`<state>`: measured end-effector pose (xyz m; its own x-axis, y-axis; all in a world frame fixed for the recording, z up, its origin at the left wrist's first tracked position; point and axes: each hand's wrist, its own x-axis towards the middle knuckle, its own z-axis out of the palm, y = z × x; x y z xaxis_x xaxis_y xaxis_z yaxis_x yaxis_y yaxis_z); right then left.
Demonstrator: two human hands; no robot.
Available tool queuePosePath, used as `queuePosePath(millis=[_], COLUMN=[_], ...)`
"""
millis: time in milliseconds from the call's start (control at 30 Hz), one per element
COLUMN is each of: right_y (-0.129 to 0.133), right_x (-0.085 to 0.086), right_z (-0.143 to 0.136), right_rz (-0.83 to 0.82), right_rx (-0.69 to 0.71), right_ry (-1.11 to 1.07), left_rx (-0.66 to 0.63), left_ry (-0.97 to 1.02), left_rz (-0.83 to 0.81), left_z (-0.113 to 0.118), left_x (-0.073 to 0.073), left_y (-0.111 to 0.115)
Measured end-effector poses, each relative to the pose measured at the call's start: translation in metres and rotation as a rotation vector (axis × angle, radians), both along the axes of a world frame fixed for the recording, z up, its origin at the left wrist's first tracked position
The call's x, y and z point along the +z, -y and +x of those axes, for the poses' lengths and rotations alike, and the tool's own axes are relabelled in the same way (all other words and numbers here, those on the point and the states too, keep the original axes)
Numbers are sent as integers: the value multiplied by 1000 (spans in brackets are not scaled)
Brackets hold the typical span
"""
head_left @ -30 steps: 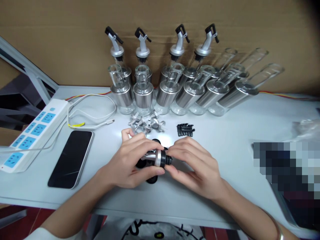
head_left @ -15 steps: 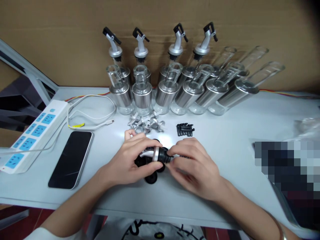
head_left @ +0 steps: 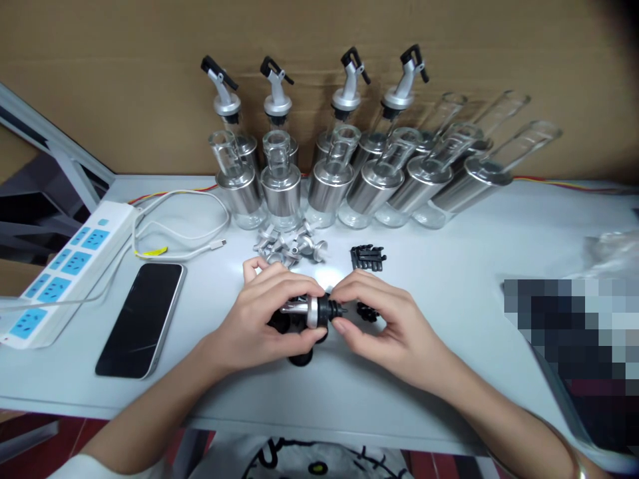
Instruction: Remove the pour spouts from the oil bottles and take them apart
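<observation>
My left hand (head_left: 272, 316) grips a bottle pourer by its silver collar, and its spout points into my palm. The pourer's ribbed black stopper (head_left: 330, 310) faces right. On this stopper my right hand (head_left: 387, 326) has its thumb and index finger closed from either side. Partly hidden under my left hand lie round black parts (head_left: 300, 358). A small heap of black pieces (head_left: 368, 311) shows beside my right fingers. Just beyond the hands are a pile of silver spout parts (head_left: 292, 245) and a cluster of black levers (head_left: 368, 257).
Glass bottles with metal sleeves (head_left: 281, 193) stand in rows at the back; several rear ones carry silver pourers (head_left: 277, 103) with black levers. At left lie a phone (head_left: 141, 319), a power strip (head_left: 62, 273) and a white cable (head_left: 187, 256). Clear plastic (head_left: 612, 256) lies at right.
My right fingers have shifted from the stopper's tip to a spread pinch around it, uncovering the tip and the small black pieces behind. The left hand keeps its grip on the pourer.
</observation>
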<state>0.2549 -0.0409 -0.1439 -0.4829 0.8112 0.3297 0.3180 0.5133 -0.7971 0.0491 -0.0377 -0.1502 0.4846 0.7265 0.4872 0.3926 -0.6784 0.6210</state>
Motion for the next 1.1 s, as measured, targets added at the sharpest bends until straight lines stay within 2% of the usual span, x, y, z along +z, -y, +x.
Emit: queuePosePath(millis=[433,700,1100], right_y=[-1,-1,0], right_x=[-1,1,-1], right_z=[-1,2,4], right_rz=[175,-89,-120], right_rx=[-22,-5,11], right_ry=[-22,14,8], left_rx=[31,-16,-12], left_ry=[23,4,-18], left_rz=[-32,-25,-63], left_z=[-1,-1,-1], left_x=[0,-1,-1], left_y=[0,-2,-1])
